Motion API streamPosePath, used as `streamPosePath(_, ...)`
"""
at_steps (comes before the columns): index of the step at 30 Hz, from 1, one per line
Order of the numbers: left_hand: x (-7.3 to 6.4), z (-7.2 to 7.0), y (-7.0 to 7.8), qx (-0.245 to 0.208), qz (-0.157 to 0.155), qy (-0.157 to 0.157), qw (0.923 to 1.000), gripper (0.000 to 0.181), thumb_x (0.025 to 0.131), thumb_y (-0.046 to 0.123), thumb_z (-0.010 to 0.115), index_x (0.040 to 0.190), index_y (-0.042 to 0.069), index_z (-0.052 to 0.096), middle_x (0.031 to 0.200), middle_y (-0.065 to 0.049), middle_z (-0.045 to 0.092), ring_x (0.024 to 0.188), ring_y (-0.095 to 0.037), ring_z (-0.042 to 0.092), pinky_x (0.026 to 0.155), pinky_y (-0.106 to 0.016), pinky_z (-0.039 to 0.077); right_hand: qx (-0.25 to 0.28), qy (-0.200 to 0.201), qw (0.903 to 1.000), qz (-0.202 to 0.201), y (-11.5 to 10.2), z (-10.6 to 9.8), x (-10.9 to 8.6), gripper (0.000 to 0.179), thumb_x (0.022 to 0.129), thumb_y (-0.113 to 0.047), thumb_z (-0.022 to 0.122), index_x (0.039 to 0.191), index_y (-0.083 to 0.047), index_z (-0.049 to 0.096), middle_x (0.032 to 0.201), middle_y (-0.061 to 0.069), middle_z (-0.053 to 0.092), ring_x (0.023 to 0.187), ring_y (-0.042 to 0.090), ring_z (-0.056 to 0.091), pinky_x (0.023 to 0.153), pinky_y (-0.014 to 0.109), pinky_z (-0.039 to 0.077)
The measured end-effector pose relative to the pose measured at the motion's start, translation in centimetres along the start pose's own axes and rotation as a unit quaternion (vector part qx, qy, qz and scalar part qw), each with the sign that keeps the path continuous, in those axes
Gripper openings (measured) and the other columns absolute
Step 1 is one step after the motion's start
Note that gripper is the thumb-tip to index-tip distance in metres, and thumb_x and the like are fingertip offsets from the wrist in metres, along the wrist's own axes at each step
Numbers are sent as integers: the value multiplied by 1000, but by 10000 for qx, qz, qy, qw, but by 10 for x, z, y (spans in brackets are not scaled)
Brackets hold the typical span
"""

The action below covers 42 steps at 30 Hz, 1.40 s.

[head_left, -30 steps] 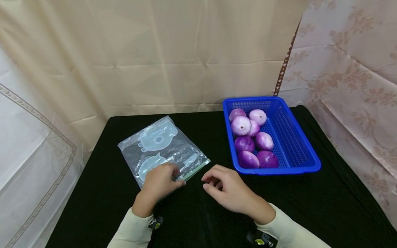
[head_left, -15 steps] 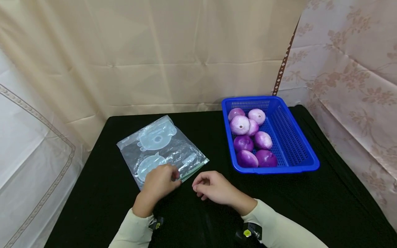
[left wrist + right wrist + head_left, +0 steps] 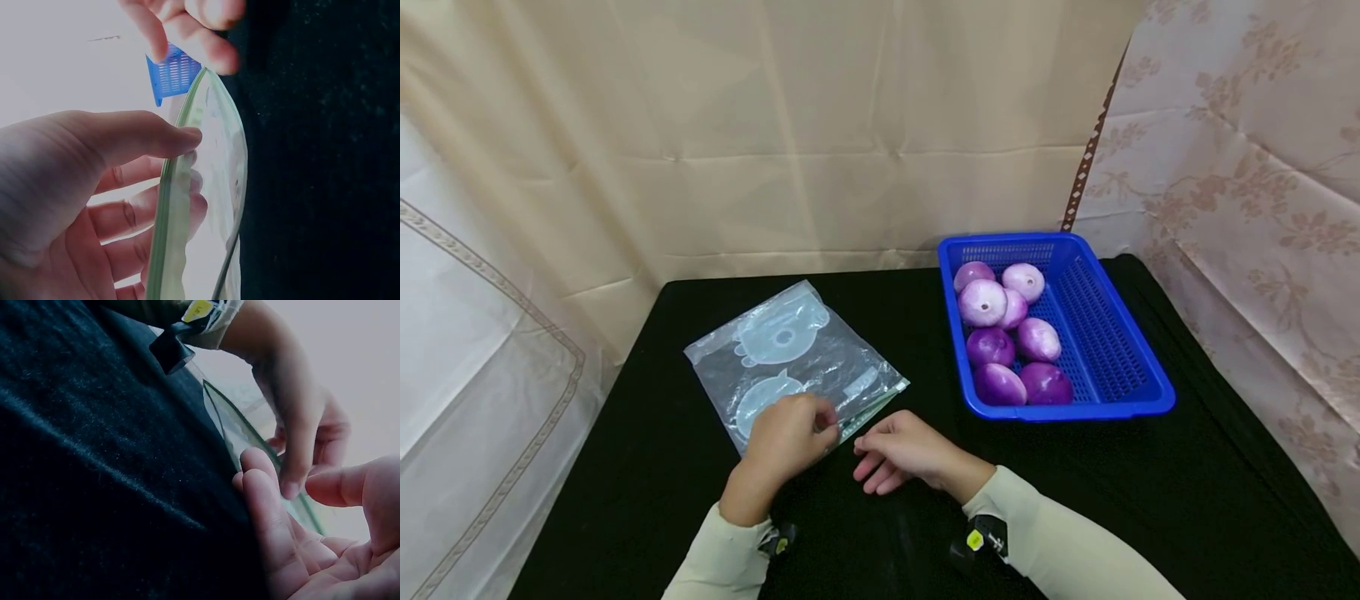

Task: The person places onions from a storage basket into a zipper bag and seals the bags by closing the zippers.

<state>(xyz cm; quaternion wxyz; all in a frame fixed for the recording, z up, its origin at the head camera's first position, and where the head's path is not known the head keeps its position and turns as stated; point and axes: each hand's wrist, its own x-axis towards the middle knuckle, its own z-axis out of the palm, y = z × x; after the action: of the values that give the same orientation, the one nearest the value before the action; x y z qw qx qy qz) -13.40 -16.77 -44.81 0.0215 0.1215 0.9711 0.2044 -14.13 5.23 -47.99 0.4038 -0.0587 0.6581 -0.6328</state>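
A clear zip bag [image 3: 820, 367] with pale blue animal-shaped prints lies flat on the black cloth. My left hand [image 3: 790, 437] pinches one side of its green zip edge, thumb inside and fingers behind, as the left wrist view shows. There the mouth of the bag [image 3: 212, 156] gapes between its two edges. My right hand [image 3: 910, 454] is beside the mouth, just right of the left hand. In the right wrist view the right hand [image 3: 325, 550] holds nothing, its thumb apart from its loosely bent fingers. Whether a fingertip touches the bag is unclear.
A blue plastic basket [image 3: 1101, 333] stands at the back right of the black-covered table [image 3: 880, 542]. Several purple onions [image 3: 990, 347] fill its left side. A beige curtain [image 3: 850, 125] hangs behind, with a floral cloth [image 3: 1255, 208] to the right.
My right hand has moved left and closer to the bag's mouth, its lower fingers spreading. The left thumb has drawn in against the zip edge. Bag and basket have stayed put.
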Motion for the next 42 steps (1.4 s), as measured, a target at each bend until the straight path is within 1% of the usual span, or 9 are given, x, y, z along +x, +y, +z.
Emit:
streamPosePath(6, 0, -5, 5, -104, 14, 10, 9999, 7, 87, 29, 82, 87, 29, 75, 81, 12, 67, 68, -4, 59, 63, -27, 51, 357, 36, 9992, 195, 1, -1, 8, 39, 102, -33, 64, 116, 3, 68, 97, 20, 78, 73, 22, 78, 60, 28, 62)
streamPosePath(12, -1, -11, 9, -215, 89, 103, 9997, 8, 87, 30, 83, 86, 29, 74, 82, 12, 68, 69, -2, 59, 63, -27, 52, 406, 157, 9990, 52, -2, 1, 13, 39, 103, -36, 63, 112, 2, 69, 94, 18, 78, 69, 19, 77, 60, 28, 62)
streamPosePath(15, -1, -13, 11, -224, 183, 175, 9994, 9, 87, 30, 82, 84, 30, 74, 81, 13, 67, 67, -1, 58, 62, -26, 51, 285, 338, 9990, -109, -5, 2, 14, 38, 103, -36, 63, 106, 2, 70, 89, 16, 78, 64, 16, 75, 57, 27, 62)
streamPosePath(19, 0, -21, 14, -197, 342, 264, 9989, 8, 88, 29, 81, 84, 28, 74, 79, 13, 66, 65, -1, 56, 61, -25, 50, -71, 642, 9970, -419, -7, 3, 15, 36, 103, -33, 62, 97, 1, 71, 79, 13, 77, 59, 15, 73, 53, 27, 60)
streamPosePath(22, 3, -31, 16, -198, 477, 296, 9982, 7, 90, 26, 80, 85, 26, 74, 75, 14, 65, 61, -1, 54, 58, -25, 49, -316, 839, 9941, -610, -10, 3, 13, 34, 103, -31, 63, 93, 0, 71, 73, 11, 75, 56, 14, 71, 51, 27, 59)
streamPosePath(27, 8, -51, 16, -199, 580, 371, 9974, 9, 92, 23, 77, 84, 23, 73, 71, 13, 63, 56, -3, 52, 53, -25, 46, -627, 1092, 9884, -843, -19, 3, 9, 30, 100, -28, 64, 87, -2, 71, 68, 9, 74, 52, 14, 68, 47, 26, 55)
streamPosePath(31, 14, -64, 14, -340, 687, 509, 9958, 8, 92, 20, 77, 85, 19, 73, 71, 10, 64, 56, -4, 52, 52, -25, 47, -849, 1337, 9814, -1085, -27, 2, 5, 28, 98, -25, 64, 81, -4, 70, 63, 7, 71, 48, 14, 65, 43, 24, 52)
streamPosePath(36, 18, -78, 9, -501, 740, 710, 9935, 8, 93, 17, 76, 86, 17, 73, 73, 8, 65, 56, -6, 52, 51, -24, 46, -1211, 1780, 9667, -1382, -40, 1, 2, 26, 93, -22, 63, 71, -8, 68, 56, 4, 67, 43, 14, 60, 41, 24, 49)
streamPosePath(42, 20, -96, 9, -538, 719, 1250, 9881, 8, 92, 15, 76, 84, 16, 74, 75, 5, 68, 63, -9, 57, 56, -26, 49, -1705, 2270, 9449, -1629, -60, 2, -6, 27, 88, -22, 61, 63, -12, 65, 52, 2, 60, 44, 16, 57, 42, 25, 43)
